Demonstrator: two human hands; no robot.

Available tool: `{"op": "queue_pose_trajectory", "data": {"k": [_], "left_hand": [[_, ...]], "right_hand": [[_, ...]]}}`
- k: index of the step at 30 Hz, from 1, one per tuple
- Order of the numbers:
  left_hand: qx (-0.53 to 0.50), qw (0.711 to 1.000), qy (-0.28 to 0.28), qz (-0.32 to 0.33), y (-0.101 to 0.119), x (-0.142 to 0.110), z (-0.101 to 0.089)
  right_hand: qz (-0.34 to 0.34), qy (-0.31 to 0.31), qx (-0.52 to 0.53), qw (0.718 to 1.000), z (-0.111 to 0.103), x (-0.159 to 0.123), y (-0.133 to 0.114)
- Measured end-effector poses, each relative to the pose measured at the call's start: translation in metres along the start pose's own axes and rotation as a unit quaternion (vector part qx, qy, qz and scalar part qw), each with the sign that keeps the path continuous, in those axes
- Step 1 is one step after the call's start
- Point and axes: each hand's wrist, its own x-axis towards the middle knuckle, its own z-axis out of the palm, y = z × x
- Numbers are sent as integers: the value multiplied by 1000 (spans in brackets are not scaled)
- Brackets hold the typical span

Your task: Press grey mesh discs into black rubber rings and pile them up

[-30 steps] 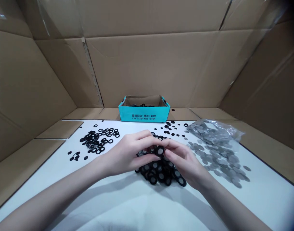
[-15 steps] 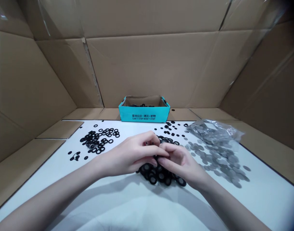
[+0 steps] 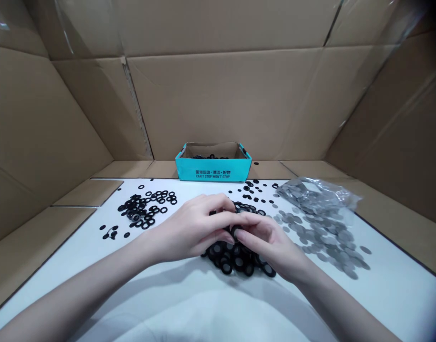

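A cardboard enclosure walled the work area on three sides, and its floor held a white-topped table. Against the far wall sat a teal box printed "CAN'T STOP WON'T STOP", with dark pieces visible inside. To the right lay a clear plastic bag of grey metal discs, with many loose grey discs spilled beside it. Nearest the person was a heap of black-rimmed rings with grey centres. The left hand and right hand curled closed just above that heap, their fingers meeting and pinching a black-rimmed ring, which was mostly hidden and sat at the heap's top. Left of the hands lay a looser cluster of small black rings, and more small black rings were scattered between the heap and the teal box.
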Motion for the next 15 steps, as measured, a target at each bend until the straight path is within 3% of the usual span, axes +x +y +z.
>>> {"op": "queue_pose_trajectory", "data": {"k": [6, 15], "left_hand": [[-58, 995, -15, -82, 4, 0, 3], [-108, 988, -58, -93, 3, 2, 2]], "right_hand": [[-38, 93, -75, 992, 4, -1, 2], [-97, 132, -192, 968, 6, -4, -4]]}}
